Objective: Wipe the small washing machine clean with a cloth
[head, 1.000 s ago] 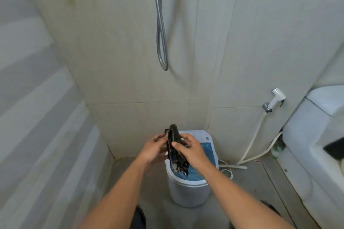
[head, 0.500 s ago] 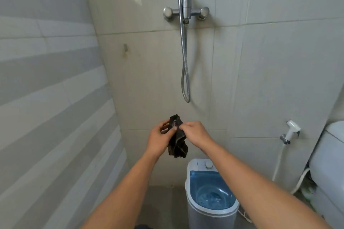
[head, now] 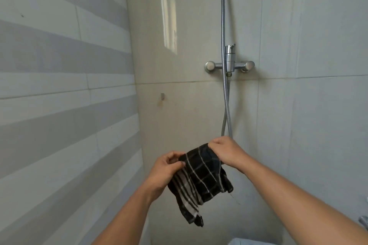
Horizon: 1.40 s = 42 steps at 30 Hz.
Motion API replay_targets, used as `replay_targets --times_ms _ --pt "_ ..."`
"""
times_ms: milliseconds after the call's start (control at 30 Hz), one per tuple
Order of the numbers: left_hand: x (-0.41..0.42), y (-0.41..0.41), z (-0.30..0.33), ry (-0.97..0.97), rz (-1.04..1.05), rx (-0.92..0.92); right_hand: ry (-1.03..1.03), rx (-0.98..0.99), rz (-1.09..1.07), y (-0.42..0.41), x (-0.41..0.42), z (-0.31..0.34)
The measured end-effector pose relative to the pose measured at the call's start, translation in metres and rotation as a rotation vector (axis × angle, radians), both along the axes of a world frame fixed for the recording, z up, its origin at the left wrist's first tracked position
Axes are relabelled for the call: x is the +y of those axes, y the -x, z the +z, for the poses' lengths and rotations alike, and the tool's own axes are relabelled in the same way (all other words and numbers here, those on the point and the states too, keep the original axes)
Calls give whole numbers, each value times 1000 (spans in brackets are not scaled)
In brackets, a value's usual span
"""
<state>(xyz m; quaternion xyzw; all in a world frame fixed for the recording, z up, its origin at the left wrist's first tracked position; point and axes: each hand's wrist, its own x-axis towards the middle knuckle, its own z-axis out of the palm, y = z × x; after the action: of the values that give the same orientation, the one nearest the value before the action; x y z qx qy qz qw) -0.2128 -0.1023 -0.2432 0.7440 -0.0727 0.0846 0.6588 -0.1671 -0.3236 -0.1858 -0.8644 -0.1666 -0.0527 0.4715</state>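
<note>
Fingers of the left hand were pinched on the upper left edge of the cloth, thumb pressed over the fabric. Soft, limp and dark, the cloth bore thin pale stripes crossing into checks; it was spread between both hands and hung down in folds to a ragged lower corner, a loose thread trailing off its right side. The right hand was closed on the upper right corner, knuckles toward the camera, so its fingertips were hidden behind the fabric. Behind the hands, glossy tiles covered the walls, grey and white bands on the left, plain beige ahead. A chrome shower mixer stood on the wall with a ribbed metal hose looping down behind the right hand. Of the small washing machine only a pale blue sliver showed, cut off at the bottom edge, below the cloth and apart from it.
</note>
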Motion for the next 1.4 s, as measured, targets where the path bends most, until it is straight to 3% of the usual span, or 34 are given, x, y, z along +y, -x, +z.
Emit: replay_targets --times_ms 133,300,500,733,900,1167,1333,1400 --pt "22 -31 39 -282 32 -61 57 -91 101 -39 18 20" --pt "53 -81 81 -431 128 -197 118 -241 176 -98 58 57" --pt "94 -137 107 -727 306 -469 323 -394 157 -164 102 92" --pt "125 -218 122 -1056 585 -663 349 -589 77 -230 152 101" --pt "144 -266 132 -1074 679 -678 378 -724 17 -267 178 103" --pt "148 -297 108 -976 683 -723 614 -1020 -142 -283 184 74" --pt "130 -291 89 -1024 801 -723 638 -976 -212 -274 191 47" --pt "120 -288 90 -787 697 -572 617 -874 -211 -266 194 43"
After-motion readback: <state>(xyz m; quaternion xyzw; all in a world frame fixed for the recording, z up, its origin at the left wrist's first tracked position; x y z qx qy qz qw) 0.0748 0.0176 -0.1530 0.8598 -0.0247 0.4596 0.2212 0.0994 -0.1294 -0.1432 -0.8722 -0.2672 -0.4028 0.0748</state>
